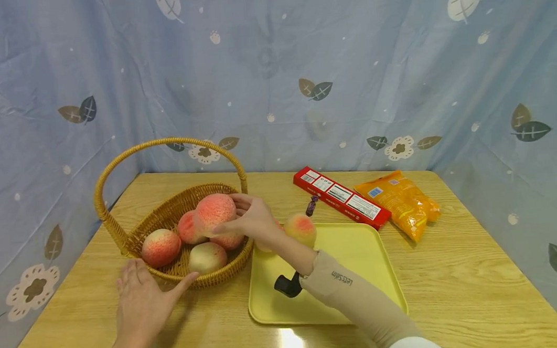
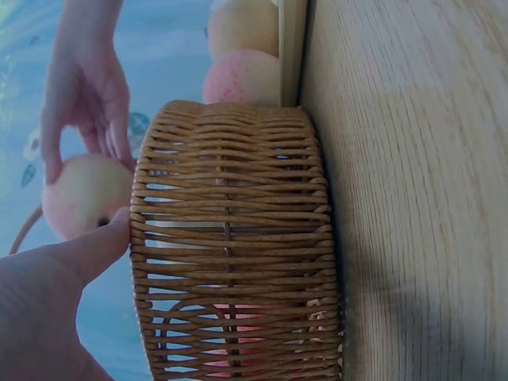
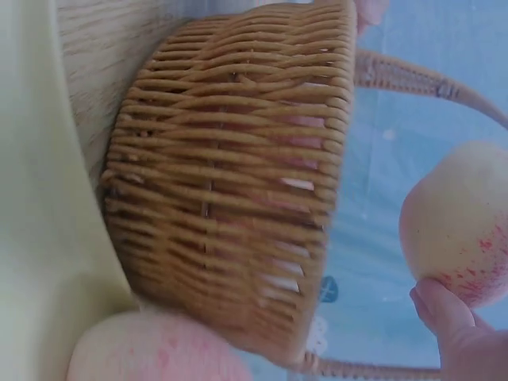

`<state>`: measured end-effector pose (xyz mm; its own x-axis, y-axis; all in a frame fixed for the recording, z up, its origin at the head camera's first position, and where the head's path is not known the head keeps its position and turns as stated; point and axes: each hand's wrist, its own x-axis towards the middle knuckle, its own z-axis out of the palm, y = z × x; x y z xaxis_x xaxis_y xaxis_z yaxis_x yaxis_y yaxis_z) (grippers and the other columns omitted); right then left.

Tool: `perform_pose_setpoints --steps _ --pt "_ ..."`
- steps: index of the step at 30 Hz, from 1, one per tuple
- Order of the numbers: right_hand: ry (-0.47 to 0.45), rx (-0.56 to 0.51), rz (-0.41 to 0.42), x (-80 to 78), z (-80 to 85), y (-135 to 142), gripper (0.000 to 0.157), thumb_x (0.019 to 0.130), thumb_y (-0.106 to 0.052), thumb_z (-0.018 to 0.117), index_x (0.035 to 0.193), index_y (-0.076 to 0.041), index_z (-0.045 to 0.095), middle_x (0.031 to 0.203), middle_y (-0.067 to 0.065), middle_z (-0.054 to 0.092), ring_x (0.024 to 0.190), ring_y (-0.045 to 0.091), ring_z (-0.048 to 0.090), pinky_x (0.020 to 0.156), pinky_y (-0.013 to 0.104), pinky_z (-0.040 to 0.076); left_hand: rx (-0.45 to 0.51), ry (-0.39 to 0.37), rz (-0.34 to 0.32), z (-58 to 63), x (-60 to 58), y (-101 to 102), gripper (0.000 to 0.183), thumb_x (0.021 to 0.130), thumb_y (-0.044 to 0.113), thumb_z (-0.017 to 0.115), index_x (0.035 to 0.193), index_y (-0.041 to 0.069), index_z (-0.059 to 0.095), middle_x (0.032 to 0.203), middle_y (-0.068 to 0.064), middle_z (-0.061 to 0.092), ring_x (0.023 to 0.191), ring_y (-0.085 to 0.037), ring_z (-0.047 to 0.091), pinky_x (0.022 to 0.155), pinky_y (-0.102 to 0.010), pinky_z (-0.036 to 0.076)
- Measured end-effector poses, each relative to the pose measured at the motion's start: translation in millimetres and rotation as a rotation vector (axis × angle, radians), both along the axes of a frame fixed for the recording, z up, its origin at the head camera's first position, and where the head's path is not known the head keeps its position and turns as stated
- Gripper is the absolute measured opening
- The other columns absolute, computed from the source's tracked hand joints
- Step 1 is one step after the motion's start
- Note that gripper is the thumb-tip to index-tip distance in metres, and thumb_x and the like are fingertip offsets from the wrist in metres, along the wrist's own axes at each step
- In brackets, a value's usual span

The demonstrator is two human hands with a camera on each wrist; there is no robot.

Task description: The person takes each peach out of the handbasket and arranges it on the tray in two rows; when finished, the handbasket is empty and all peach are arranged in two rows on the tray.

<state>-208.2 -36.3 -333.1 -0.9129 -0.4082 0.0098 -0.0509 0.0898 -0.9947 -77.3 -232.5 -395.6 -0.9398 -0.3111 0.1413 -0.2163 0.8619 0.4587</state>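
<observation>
Here, my right fingers (image 1: 242,200) hold a peach (image 1: 216,210) above the wicker basket (image 1: 222,276), where other peaches (image 1: 161,248) lie; my left fingers (image 1: 134,273) spread wide at its near side, thumb (image 2: 94,252) touching it

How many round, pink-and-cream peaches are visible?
7. The right hand holds one peach above the brown wicker basket; four peaches lie inside it; two peaches rest on the yellow rectangular tray, one partly hidden. More could be hidden.
</observation>
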Motion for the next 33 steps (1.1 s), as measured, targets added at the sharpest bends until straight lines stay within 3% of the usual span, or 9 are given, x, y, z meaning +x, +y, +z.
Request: perform_pose_setpoints --steps 13,19,33 --pt "0.099 -0.005 0.075 6.3 -6.5 68 0.073 0.071 0.009 0.079 0.137 0.009 0.048 0.135 0.023 0.055 0.122 0.033 0.056 0.097 0.033 0.05 -0.003 -0.05 -0.008 -0.9 -1.2 -3 0.127 0.083 0.072 0.056 0.136 -0.031 0.006 0.142 -0.052 0.01 0.135 -0.061 0.009 0.112 -0.066 0.005" --pt "0.15 0.073 0.032 10.3 -14.1 104 0.074 0.07 0.005 0.083 0.135 0.01 0.049 0.133 0.024 0.056 0.12 0.035 0.057 0.094 0.034 0.051 -0.009 -0.025 -0.016 -1.3 -0.6 -2 0.126 0.083 0.071 0.056 0.136 -0.032 0.008 0.142 -0.052 0.011 0.135 -0.061 0.01 0.112 -0.065 0.005" --pt "0.122 0.077 -0.075 16.4 -26.7 166 0.077 0.068 -0.001 0.087 0.134 0.013 0.049 0.132 0.027 0.055 0.12 0.038 0.056 0.094 0.032 0.051 -0.003 0.008 -0.021 -2.1 -0.4 -2 0.124 0.083 0.07 0.058 0.136 -0.032 0.01 0.141 -0.052 0.013 0.135 -0.06 0.011 0.113 -0.065 0.003"
